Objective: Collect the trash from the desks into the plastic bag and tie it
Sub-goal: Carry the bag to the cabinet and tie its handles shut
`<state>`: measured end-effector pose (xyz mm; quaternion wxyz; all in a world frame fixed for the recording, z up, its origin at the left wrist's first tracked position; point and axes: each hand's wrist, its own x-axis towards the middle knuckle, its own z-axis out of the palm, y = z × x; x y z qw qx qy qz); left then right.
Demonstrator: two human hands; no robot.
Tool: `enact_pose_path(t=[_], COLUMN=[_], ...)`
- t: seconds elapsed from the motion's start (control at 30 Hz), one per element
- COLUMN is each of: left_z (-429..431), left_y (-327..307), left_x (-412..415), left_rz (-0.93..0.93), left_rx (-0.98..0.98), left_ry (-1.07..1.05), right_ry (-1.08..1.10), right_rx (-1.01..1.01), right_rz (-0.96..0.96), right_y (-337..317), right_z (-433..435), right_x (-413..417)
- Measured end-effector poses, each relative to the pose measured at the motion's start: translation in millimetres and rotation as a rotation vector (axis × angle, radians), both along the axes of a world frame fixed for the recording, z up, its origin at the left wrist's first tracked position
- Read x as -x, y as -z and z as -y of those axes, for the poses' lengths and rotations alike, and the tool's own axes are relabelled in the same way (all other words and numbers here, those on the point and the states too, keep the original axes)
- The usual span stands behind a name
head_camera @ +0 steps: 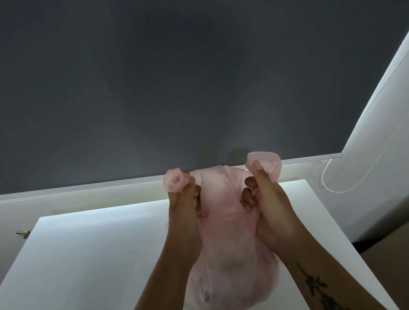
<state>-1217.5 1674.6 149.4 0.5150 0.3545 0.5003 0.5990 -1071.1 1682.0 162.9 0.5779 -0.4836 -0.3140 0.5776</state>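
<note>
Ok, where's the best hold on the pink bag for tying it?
By its two handle loops, one per hand, from the outer sides. They stand bunched either side of the mouth, where the left hand and right hand grip them; the bulging bag hangs between.

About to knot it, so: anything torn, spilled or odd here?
Nothing stands out. The left hand and right hand each grip a handle of the bag over the desk; no tear or spill shows.

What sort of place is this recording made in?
Probably an office or study room, though little shows: a plain white desk top, a white window blind with a beaded pull chain at right, and a pink plastic trash bag held by the left hand and right hand.
</note>
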Motion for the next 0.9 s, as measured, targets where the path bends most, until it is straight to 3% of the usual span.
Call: enact_pose_path(t=[0.17, 0.33, 0.47, 0.63, 0.77, 0.9], left_z=[-4.8, -6.1, -4.4, -3.0, -3.1, -11.9], left_y=[0.1, 2.8, 19.2, 27.2, 10.5, -5.6], left_x=[1.5, -12.1, -27.4, -21.5, -11.2, -5.0], left_rz=[-0.326, -0.298, -0.26, -0.242, -0.131, 0.238], left_rx=[-0.163, -0.062, -0.025, 0.018, -0.009, -0.072], left_ry=[-0.06, -0.034, -0.075, -0.165, -0.133, -0.019], right_ry=[-0.037, 0.016, -0.005, 0.083, 0.081, -0.005], right_rx=[-0.12, -0.076, 0.035, -0.005, -0.087, -0.039], right_rz=[0.246, 0.257, 0.147, 0.143, 0.108, -0.074], right_y=[3.3, 13.9, 23.4, 15.9, 6.6, 1.6], right_z=[-2.3, -6.4, 2.1, 0.5, -5.1, -10.6], right_x=[-4.9, 8.7, 15.0, 9.1, 1.4, -2.4])
